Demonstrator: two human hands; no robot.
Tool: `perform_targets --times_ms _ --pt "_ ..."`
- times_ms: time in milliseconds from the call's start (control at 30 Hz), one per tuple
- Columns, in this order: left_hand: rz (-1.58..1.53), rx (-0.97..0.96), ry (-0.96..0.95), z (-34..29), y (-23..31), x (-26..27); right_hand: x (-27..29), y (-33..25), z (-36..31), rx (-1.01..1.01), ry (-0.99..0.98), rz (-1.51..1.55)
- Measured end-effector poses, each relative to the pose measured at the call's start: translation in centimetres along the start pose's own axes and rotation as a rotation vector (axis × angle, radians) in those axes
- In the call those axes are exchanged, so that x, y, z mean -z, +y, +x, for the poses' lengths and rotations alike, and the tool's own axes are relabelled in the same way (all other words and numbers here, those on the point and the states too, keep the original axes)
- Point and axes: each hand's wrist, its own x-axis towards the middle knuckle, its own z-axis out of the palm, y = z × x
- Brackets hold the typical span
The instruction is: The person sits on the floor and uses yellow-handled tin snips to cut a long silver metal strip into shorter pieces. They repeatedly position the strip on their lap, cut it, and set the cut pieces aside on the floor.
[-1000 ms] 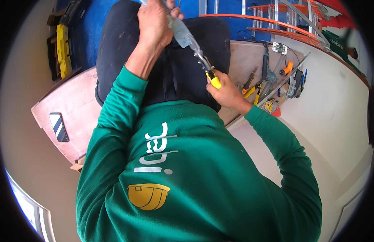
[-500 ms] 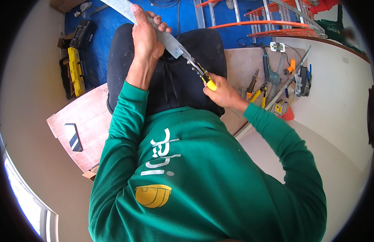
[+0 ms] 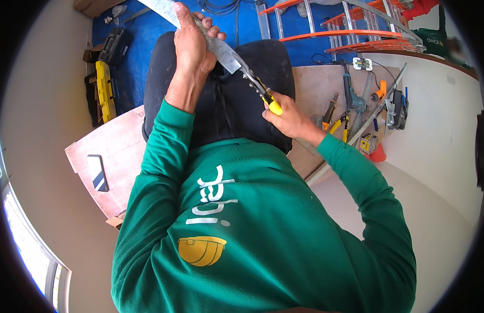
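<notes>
My left hand [image 3: 192,41] is closed around a long grey galvanized metal strip [image 3: 225,56], its thumb lying along the top. The strip slants from the upper edge of the view down to the right, over my dark trousers. In my right hand [image 3: 291,116] is a pair of tin snips [image 3: 262,89] with yellow-and-black handles, the fingers wrapped round the grips. The jaws of the snips meet the strip at its lower right end. How far the blades overlap the metal is too small to tell.
Wooden boards [image 3: 117,141] lie either side of me, a phone [image 3: 97,173] on the left one. To the right are a blue power tool [image 3: 352,94], several hand tools and a long metal profile [image 3: 380,104]. Orange ladders [image 3: 336,35] lie beyond; another person [image 3: 435,39] is far right.
The view has shifted slightly, so the surroundings sit a little to the right. Both hands keep their grips, and the snips stay at the strip's end.
</notes>
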Motion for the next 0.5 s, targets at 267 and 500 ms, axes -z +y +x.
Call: perform_targets --times_ms 267,500 --pt "0.015 -0.018 0.012 0.5 -0.4 0.7 1.5 -0.6 -3.8 -0.167 -0.134 0.069" --pt "-0.068 0.002 -0.053 -0.6 0.0 2.1 1.3 8.2 -10.0 -0.273 0.377 -0.036"
